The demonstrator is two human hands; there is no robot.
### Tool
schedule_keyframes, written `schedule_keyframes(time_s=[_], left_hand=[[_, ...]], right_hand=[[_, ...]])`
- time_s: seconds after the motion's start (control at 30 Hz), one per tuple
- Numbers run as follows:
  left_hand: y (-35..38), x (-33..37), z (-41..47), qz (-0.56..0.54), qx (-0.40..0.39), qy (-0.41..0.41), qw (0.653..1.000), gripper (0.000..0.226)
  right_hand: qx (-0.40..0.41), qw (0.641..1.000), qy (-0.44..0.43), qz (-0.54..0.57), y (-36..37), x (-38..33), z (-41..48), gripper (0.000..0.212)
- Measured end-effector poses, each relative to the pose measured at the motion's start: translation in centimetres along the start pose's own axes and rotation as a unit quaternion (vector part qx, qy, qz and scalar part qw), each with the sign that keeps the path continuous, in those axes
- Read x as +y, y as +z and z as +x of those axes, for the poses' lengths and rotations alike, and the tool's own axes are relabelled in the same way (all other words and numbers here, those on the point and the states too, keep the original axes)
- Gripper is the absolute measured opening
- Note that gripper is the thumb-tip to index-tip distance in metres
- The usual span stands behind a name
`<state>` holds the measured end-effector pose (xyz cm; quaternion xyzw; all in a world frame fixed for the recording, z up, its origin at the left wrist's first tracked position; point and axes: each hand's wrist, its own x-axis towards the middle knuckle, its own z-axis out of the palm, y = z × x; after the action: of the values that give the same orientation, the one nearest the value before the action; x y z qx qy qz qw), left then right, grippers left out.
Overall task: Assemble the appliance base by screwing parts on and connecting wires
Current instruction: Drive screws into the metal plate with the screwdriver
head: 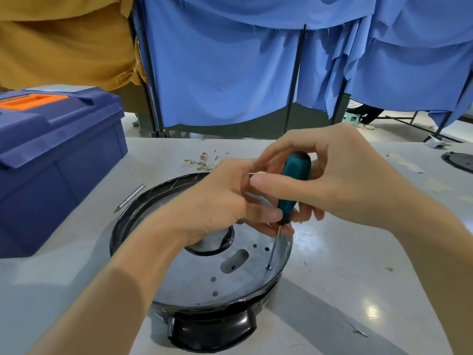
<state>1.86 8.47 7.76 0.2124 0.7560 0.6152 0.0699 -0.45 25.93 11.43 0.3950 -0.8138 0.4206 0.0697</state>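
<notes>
A round black appliance base (204, 326) sits on the table in front of me, with a grey metal plate (238, 280) full of holes set inside it. A screwdriver with a teal handle (294, 185) stands nearly upright, its tip on a screw (268, 267) near the plate's right edge. My right hand (340, 175) curls round the top of the handle. My left hand (220, 201) holds the lower end of the handle with thumb and fingers, above the plate's middle.
A blue toolbox (51, 162) with an orange handle stands at the left. A thin metal tool (130, 197) lies beside the base. Small wires with terminals (204, 160) lie behind it. A black round part (460, 161) lies at the far right edge. Blue curtains hang behind.
</notes>
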Motion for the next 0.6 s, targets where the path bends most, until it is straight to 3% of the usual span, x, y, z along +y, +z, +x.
schedule_keyframes(time_s=[0.1, 0.23, 0.4, 0.5, 0.6], left_hand=[[0.3, 0.5, 0.0, 0.021, -0.010, 0.025, 0.999, 0.027], [0.3, 0.3, 0.0, 0.005, -0.008, 0.015, 1.000, 0.032], [-0.4, 0.3, -0.1, 0.019, -0.007, -0.010, 1.000, 0.042], [0.1, 0.3, -0.1, 0.061, 0.000, -0.003, 0.998, 0.037], [-0.1, 0.1, 0.0, 0.017, -0.018, -0.024, 0.999, 0.042]], right_hand=[[-0.010, 0.998, -0.013, 0.056, 0.2, -0.1, -0.1, 0.020], [0.034, 0.998, -0.012, -0.047, 0.5, 0.0, 0.3, 0.048], [-0.021, 0.997, -0.004, 0.074, 0.0, 0.1, -0.2, 0.018], [0.031, 1.000, -0.003, 0.001, 0.3, 0.1, 0.2, 0.036], [0.025, 0.998, 0.006, -0.056, 0.1, -0.3, 0.1, 0.045]])
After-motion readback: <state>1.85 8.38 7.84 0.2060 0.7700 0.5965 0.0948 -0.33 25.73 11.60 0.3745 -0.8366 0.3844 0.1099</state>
